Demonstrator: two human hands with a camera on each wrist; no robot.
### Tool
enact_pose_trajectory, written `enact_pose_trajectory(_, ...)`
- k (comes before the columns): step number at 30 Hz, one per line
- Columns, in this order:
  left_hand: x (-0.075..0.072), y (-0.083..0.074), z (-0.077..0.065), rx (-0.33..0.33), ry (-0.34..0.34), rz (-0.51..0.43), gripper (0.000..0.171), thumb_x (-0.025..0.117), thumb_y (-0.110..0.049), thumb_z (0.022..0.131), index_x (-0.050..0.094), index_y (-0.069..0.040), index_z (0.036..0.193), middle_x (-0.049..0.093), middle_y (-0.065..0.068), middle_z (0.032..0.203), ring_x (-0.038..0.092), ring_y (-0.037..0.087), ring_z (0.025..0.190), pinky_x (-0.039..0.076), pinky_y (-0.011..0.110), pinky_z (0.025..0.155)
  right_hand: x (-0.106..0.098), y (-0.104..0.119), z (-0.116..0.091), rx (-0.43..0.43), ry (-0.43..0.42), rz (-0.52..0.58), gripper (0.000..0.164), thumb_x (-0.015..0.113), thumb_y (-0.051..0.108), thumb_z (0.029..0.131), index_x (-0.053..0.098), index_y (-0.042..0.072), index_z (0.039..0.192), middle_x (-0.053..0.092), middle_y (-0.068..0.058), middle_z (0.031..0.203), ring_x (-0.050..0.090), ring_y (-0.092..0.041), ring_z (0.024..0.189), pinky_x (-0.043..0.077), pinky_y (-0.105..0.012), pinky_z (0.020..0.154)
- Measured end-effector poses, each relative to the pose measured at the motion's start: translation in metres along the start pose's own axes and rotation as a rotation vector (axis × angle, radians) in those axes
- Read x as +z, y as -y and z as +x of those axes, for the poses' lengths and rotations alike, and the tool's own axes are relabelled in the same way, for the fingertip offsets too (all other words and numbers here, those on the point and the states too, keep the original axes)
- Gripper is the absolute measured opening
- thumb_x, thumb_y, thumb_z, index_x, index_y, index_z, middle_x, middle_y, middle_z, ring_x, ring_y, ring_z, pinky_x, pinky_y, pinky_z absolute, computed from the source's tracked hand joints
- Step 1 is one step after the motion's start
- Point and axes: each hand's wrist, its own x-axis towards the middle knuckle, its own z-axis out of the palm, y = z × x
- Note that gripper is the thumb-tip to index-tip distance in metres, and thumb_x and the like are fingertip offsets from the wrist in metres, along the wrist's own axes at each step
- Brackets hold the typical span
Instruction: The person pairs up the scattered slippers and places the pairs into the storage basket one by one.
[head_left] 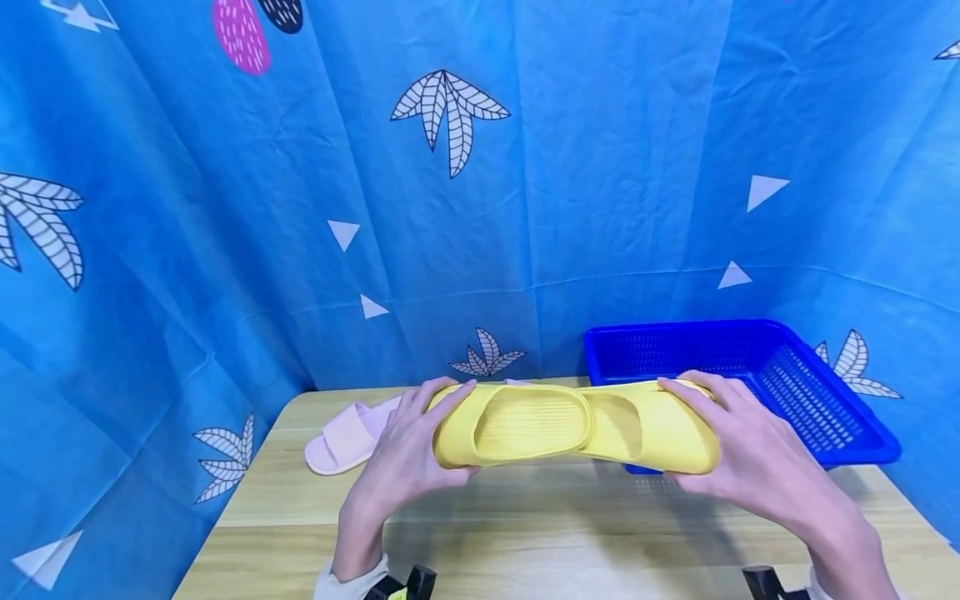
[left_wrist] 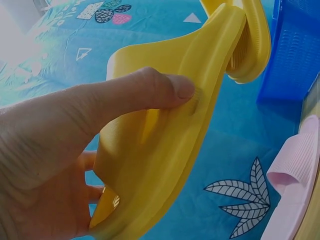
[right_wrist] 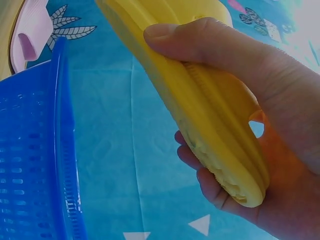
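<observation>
Blue curtain (head_left: 615, 167), tabletop (head_left: 277, 550): one basket (head_left: 810, 392), at least one pink slipper (head_left: 341, 443); two hands (head_left: 402, 458) (head_left: 757, 450) gripping two yellow slippers (head_left: 456, 427) (head_left: 675, 423).

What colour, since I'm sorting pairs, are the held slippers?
Yellow slippers; the head view shows them best.

At lower centre, the left slipper (head_left: 532, 421) is yellow with fine lines along its footbed; the right slipper (head_left: 671, 425) is yellow too. A pale pink slipper (head_left: 347, 440) shows at lower left. At right, the basket (head_left: 678, 329) is deep blue with a perforated grid. The tabletop (head_left: 277, 533) is light, grained tan. The curtain (head_left: 615, 167) is bright blue, printed with black-outlined white leaves (head_left: 460, 129), pale triangles (head_left: 763, 191) and, upper left, pink and black ovals (head_left: 240, 35) flecked white.
</observation>
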Motion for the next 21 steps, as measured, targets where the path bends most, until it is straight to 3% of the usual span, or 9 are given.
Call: enact_pose_trajectory(21,0.013,-0.009,0.006,0.058,-0.03,-0.038,0.1,0.093,-0.048,0.062,0.053,-0.027,0.151,0.052,0.009,0.146,0.05,0.034,0.124,0.046,0.052,0.091,0.006,0.009,0.003,0.007,0.001,-0.019,0.106,0.099,0.038,0.044,0.06,0.016,0.14,0.057,-0.013,0.132,0.056,-0.034,0.109,0.05,-0.044,0.061)
